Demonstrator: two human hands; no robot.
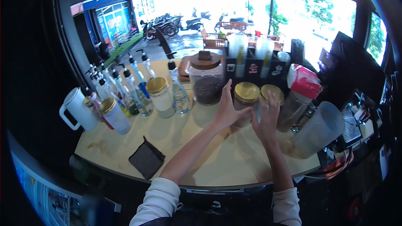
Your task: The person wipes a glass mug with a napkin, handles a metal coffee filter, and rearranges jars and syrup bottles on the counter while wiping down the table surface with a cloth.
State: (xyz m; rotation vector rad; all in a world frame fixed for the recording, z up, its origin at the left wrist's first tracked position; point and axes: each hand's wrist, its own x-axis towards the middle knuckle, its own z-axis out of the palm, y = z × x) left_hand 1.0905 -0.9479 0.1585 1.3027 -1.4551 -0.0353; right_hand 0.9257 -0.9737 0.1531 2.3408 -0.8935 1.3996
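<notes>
L hand (229,109): fingers wide around L jar (246,97) | R hand (266,122): fingers spread at R jar (274,89), contact unclear | jars upright on table (213,163) | prog: lids (247,90) on, neither lifted, grip unsure

gold-lidded jar (246,100) stands beside second gold-lidded jar (271,88)

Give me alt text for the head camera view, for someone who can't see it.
A person's left hand and right hand, both open, are at two gold-lidded jars on a pale countertop. Pump bottles stand to the left, beyond a dark cloth; motorbikes are parked outside.
</notes>
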